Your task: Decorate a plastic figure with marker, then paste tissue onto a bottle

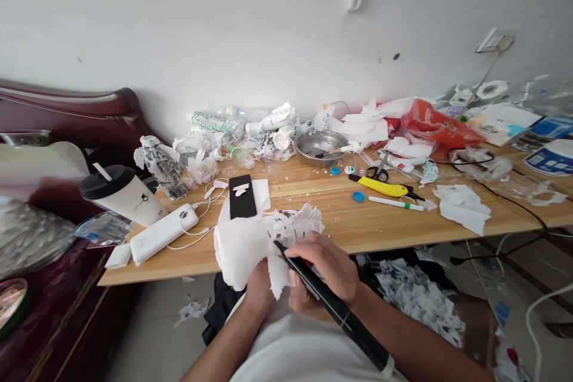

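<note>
My right hand (324,271) is closed around a thick black pen (338,307), whose dark pointed tip touches a white paper-covered form (242,250). Black marks show on the form's right part, and a loose strip of paper hangs down from it. From below, my left hand (259,283) holds the form at the table's front edge; its fingers are mostly hidden. Just behind lies a black phone (242,197) with paper scraps on it, on top of a white sheet (261,194).
On the wooden table (286,182) are a lidded cup (134,194), a white power bank (163,233), a marked paper-wrapped bottle (163,167), a metal bowl (320,146), a yellow utility knife (380,186), scissors (380,174) and a white marker (396,203). Shredded paper (416,292) lies beneath.
</note>
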Motion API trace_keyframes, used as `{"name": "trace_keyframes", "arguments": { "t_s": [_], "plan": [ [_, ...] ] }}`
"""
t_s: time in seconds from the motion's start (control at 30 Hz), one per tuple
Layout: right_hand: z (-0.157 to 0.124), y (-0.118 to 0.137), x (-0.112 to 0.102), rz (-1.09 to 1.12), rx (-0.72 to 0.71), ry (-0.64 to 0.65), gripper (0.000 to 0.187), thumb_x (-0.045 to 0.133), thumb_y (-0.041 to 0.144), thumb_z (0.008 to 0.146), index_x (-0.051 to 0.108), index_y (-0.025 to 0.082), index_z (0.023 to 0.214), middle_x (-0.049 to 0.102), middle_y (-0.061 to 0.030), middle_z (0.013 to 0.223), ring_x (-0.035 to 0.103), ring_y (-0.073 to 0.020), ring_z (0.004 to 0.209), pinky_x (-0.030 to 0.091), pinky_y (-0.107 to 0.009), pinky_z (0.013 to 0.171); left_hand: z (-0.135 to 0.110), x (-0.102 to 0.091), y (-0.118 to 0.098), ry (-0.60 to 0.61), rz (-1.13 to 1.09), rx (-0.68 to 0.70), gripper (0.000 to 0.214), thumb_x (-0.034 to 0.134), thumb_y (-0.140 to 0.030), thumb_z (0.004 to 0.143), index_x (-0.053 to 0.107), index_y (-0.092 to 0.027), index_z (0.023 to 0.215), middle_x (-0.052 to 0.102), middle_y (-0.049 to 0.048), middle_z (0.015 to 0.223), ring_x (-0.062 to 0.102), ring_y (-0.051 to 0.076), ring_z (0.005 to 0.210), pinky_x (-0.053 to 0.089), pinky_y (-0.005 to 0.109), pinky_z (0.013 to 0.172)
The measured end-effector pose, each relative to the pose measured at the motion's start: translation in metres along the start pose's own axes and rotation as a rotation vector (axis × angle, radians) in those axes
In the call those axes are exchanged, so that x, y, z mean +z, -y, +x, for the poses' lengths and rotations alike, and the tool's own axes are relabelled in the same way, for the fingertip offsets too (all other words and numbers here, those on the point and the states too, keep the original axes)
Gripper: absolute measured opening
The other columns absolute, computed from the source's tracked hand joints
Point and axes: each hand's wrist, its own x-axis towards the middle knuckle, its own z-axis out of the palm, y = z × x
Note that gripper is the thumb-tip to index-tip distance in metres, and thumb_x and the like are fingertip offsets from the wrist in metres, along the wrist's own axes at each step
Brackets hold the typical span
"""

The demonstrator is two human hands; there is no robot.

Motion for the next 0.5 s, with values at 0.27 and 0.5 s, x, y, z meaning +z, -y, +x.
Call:
{"name": "trace_keyframes", "arguments": {
  "t_s": [0.27, 0.5],
  "plan": [
    [0.004, 0.001, -0.004, 0.0, 0.023, -0.038, 0.036, 0.057, 0.011, 0.08, 0.057, 0.016, 0.116, 0.064, -0.0047, 0.079, 0.058, -0.0157, 0.065, 0.055, -0.027, 0.056, 0.002, 0.001, -0.013, 0.042, -0.018, 0.009, 0.028, 0.064, -0.035, 0.066, 0.046, -0.026, 0.047, 0.051, -0.0008, 0.047, 0.049, 0.02, 0.052, 0.05, 0.034, 0.056],
    [0.001, 0.001, -0.005, 0.002, 0.033, 0.007, 0.035, 0.058, 0.01, 0.08, 0.058, 0.014, 0.114, 0.062, -0.0054, 0.081, 0.058, -0.0156, 0.069, 0.055, -0.027, 0.06, 0.001, 0.002, -0.025, 0.014, -0.024, 0.028, 0.014, 0.063, -0.031, 0.056, 0.054, -0.027, 0.047, 0.06, 0.0023, 0.052, 0.057, 0.024, 0.056, 0.053, 0.037, 0.064]
  ]
}}
